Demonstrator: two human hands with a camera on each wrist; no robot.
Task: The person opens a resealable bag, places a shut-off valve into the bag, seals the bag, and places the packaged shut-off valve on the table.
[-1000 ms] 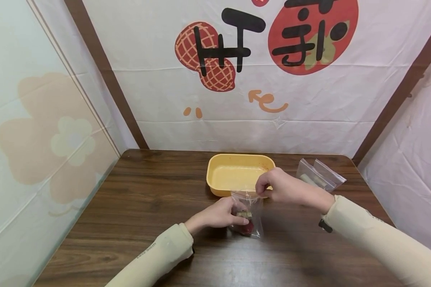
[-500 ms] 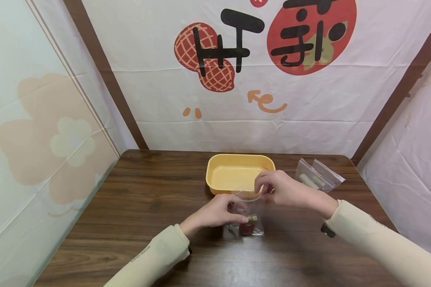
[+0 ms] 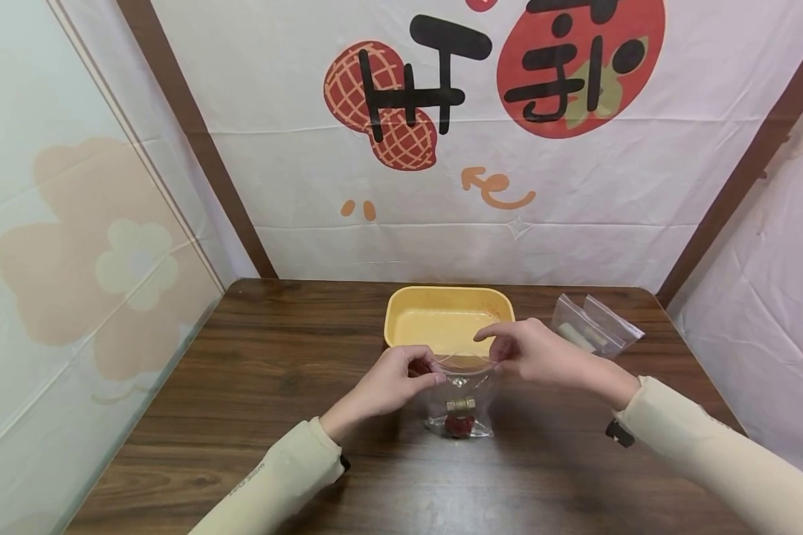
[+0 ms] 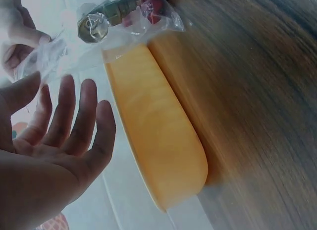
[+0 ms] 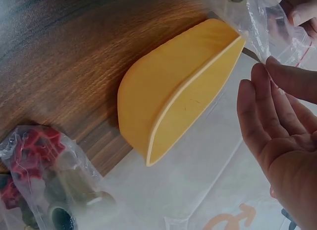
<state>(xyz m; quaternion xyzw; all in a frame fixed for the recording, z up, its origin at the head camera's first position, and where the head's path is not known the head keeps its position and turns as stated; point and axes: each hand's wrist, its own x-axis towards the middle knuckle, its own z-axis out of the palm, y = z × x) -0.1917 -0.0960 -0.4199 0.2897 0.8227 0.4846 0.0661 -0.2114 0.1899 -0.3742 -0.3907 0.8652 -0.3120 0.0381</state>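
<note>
A clear zip bag hangs upright between both hands, in front of the yellow tray. Inside it lies a brass valve with a red handle at the bottom; the left wrist view shows the brass valve's round opening. The left hand pinches the bag's upper left edge between thumb and index finger, its other fingers spread. At the upper right corner, the right hand pinches the plastic between thumb and fingertips. The bag's mouth bows apart between the hands.
Just behind the bag stands a yellow tray with reddish marks inside. Two more clear bags with fittings lie at the table's back right; red handles show in them. Printed cloth walls enclose the wooden table.
The left hand has shifted from the valve in the bag up to the bag's top left edge. The bag's mouth has spread wider, and the valve shows fully. The right hand has lowered slightly.
</note>
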